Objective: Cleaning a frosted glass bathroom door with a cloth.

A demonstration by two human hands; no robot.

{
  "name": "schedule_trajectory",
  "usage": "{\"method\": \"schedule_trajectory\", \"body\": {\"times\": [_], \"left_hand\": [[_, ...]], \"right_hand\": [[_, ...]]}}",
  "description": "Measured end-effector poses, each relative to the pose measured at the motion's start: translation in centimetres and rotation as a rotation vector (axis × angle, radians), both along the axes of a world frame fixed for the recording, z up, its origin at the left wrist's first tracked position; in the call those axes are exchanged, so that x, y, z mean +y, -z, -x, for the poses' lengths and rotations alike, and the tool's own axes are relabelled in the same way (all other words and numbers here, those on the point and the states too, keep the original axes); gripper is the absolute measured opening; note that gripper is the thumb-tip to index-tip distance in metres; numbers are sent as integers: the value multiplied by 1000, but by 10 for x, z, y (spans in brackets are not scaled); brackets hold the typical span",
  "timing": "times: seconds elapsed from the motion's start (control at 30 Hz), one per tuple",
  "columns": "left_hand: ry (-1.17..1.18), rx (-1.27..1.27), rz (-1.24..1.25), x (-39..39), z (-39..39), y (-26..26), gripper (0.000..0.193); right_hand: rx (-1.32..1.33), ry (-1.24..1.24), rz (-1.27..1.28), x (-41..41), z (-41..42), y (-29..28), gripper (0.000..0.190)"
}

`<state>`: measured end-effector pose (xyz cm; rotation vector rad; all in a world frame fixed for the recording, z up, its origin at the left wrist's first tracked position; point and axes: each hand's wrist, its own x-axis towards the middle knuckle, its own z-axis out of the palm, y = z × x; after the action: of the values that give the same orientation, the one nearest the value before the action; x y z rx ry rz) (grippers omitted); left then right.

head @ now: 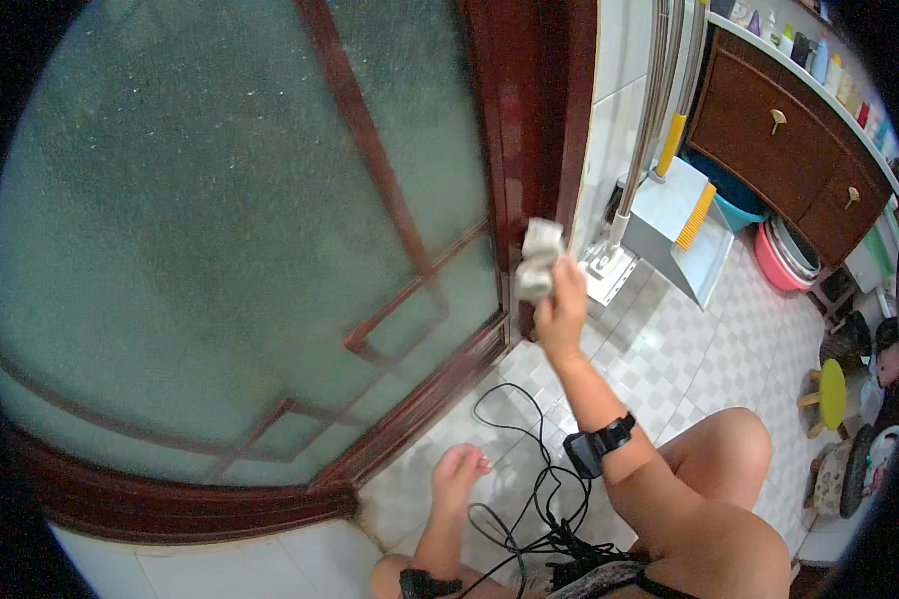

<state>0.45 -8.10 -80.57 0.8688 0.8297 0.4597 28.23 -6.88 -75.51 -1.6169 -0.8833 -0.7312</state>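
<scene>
My right hand [563,311] is closed on a bunched whitish cloth [541,254], which is held against or just in front of the dark red door frame [528,135]; blur hides whether they touch. Low in the picture, my left hand [458,468] has its fingers curled and appears to hold nothing, apart from the door. To the left stands the door's frosted glass panel [232,224], crossed by red lattice strips [367,150]. Each of my arms wears a black strap, the right one with a dark device [586,454].
Tangled black cable [547,479] lies between my arms above the tiled floor [644,359]. A grey dustpan [674,232], a white flat mop head [607,273] and metal poles stand right of the frame. Farther right are basins [775,262], a brown cabinet [779,135] and a yellow-green stool [831,394].
</scene>
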Motion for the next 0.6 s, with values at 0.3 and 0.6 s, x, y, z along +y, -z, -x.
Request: {"method": "schedule_trajectory", "body": {"times": [0.3, 0.6], "left_hand": [[28, 31, -25, 0, 0, 7, 10], [7, 13, -81, 0, -1, 14, 11]], "right_hand": [[-394, 134, -191, 36, -65, -182, 61], [-249, 57, 99, 14, -50, -62, 62]]}}
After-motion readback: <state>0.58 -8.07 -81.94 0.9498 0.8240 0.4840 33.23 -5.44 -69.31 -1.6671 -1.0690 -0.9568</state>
